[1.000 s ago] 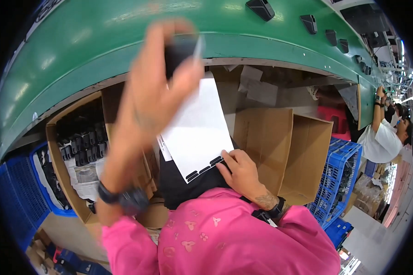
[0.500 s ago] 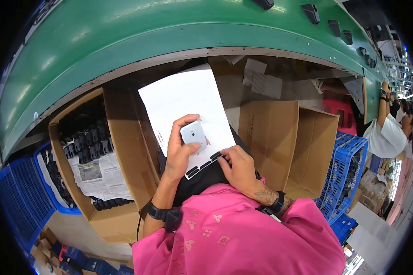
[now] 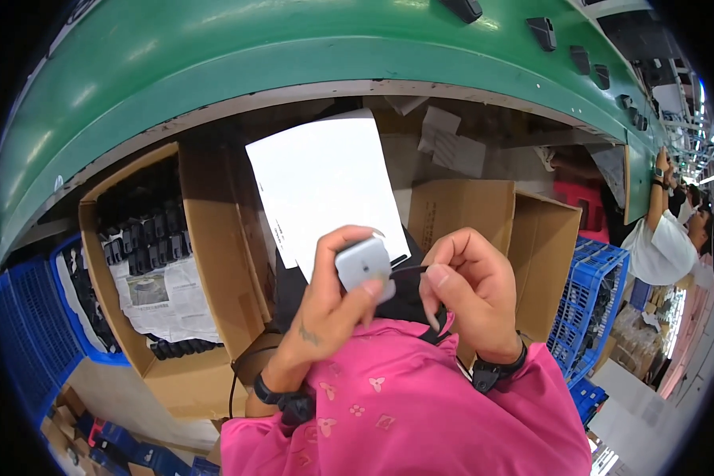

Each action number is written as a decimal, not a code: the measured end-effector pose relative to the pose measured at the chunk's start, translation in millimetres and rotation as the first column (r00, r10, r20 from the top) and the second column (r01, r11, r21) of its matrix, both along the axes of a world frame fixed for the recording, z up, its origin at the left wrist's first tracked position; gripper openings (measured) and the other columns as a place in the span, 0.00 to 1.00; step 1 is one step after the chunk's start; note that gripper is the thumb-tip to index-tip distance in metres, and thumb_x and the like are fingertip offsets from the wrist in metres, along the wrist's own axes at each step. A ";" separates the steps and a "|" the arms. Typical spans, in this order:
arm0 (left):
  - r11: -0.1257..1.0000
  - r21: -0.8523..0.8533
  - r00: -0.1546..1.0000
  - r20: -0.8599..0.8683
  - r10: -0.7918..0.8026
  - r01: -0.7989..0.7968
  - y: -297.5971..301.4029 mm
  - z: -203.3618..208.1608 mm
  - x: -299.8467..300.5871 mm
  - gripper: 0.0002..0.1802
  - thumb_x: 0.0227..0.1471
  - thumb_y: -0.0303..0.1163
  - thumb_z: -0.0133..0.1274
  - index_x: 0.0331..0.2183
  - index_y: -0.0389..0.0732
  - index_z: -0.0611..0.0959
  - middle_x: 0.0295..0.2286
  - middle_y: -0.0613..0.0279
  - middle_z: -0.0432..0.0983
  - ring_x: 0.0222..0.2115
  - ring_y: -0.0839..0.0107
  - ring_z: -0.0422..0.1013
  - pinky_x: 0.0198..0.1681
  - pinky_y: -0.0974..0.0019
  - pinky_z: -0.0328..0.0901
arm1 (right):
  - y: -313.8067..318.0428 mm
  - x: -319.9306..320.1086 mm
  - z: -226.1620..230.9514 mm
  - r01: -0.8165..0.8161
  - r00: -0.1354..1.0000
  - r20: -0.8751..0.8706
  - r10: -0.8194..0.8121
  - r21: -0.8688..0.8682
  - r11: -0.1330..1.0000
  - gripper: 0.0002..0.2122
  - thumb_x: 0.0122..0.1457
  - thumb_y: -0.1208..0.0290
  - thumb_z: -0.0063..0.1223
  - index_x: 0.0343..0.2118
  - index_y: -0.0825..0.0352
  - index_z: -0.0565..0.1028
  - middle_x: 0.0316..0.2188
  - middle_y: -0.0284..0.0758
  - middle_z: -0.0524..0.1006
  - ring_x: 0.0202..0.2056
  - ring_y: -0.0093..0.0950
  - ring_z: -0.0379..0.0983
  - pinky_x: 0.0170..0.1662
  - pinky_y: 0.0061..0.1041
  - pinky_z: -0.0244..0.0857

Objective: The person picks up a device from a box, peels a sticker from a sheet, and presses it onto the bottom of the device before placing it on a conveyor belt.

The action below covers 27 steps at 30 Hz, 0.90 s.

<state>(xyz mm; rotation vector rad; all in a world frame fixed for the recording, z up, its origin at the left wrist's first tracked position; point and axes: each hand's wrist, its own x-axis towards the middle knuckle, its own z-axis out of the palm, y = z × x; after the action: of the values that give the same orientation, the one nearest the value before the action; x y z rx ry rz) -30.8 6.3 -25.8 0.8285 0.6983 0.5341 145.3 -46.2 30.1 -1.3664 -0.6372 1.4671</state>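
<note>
My left hand point(image 3: 325, 305) is wrapped round a pale grey, rounded plastic piece point(image 3: 353, 262) with a small dark dot on its face. Close beside it, my right hand point(image 3: 484, 293) pinches a thin black strip point(image 3: 409, 269) between thumb and fingertips. The strip's left end reaches toward the grey piece; I cannot tell whether it touches. A large white sheet point(image 3: 325, 174) lies on my lap, behind the hands. One short black strip shows at its lower right corner; my left hand and the grey piece hide part of its lower edge.
To my left, an open cardboard box point(image 3: 214, 238) holds rows of black parts and newspaper. Another open box point(image 3: 460, 214) and a blue crate point(image 3: 579, 301) stand right. The green bench point(image 3: 293, 67) runs across ahead, with black parts point(image 3: 541, 33). A person in white point(image 3: 662, 246) sits far right.
My right hand has lifted off the sheet's black strips and moved right, now pinching one. My left hand has moved right and nearer to me with the grey piece.
</note>
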 end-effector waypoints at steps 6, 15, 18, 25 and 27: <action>0.996 0.046 0.996 0.034 -0.078 0.076 -10.4 32.0 -7.5 0.26 0.54 0.25 0.44 0.53 0.35 0.57 0.45 0.52 0.64 0.46 0.68 0.64 0.50 0.64 0.59 | 10.5 -14.8 19.2 -0.029 0.999 0.038 0.029 0.005 1.000 0.03 0.53 0.83 0.50 0.27 0.74 0.67 0.21 0.35 0.72 0.19 0.18 0.68 0.22 0.15 0.63; 0.996 0.087 0.999 0.018 -0.028 0.026 -16.2 35.5 -8.5 0.25 0.54 0.26 0.45 0.53 0.34 0.59 0.45 0.50 0.65 0.46 0.66 0.65 0.50 0.64 0.60 | 7.1 -18.7 17.9 -0.016 1.000 0.022 0.015 0.042 0.999 0.04 0.52 0.83 0.51 0.27 0.73 0.67 0.22 0.34 0.71 0.18 0.17 0.68 0.21 0.14 0.62; 0.997 0.073 1.000 0.013 -0.025 0.024 -16.8 37.4 -9.2 0.25 0.54 0.25 0.45 0.52 0.34 0.59 0.45 0.49 0.65 0.45 0.66 0.66 0.49 0.64 0.60 | 5.5 -19.9 17.0 -0.015 0.999 0.036 0.014 0.047 0.999 0.04 0.52 0.82 0.51 0.27 0.73 0.67 0.22 0.34 0.71 0.18 0.17 0.68 0.21 0.14 0.61; 0.997 0.069 0.999 -0.028 -0.036 0.038 -17.1 40.6 -9.4 0.24 0.55 0.26 0.44 0.52 0.32 0.59 0.44 0.48 0.65 0.44 0.64 0.67 0.48 0.63 0.61 | 2.3 -18.6 15.3 -0.024 1.000 0.000 0.024 0.080 0.997 0.04 0.54 0.82 0.54 0.31 0.74 0.71 0.24 0.29 0.74 0.23 0.11 0.67 0.25 0.10 0.60; 0.996 0.077 0.999 -0.031 -0.036 0.039 -17.5 40.3 -10.1 0.24 0.55 0.26 0.44 0.52 0.32 0.59 0.44 0.48 0.65 0.44 0.64 0.67 0.48 0.63 0.61 | 2.4 -19.2 14.2 -0.025 1.000 -0.008 0.026 0.086 0.996 0.04 0.54 0.82 0.54 0.31 0.74 0.71 0.24 0.29 0.74 0.23 0.11 0.67 0.25 0.10 0.60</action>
<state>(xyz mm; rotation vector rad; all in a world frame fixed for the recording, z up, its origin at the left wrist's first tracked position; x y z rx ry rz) -40.9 -11.2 14.5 0.9224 0.6916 0.5185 126.0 -43.8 44.3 -1.2892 -0.7058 1.4491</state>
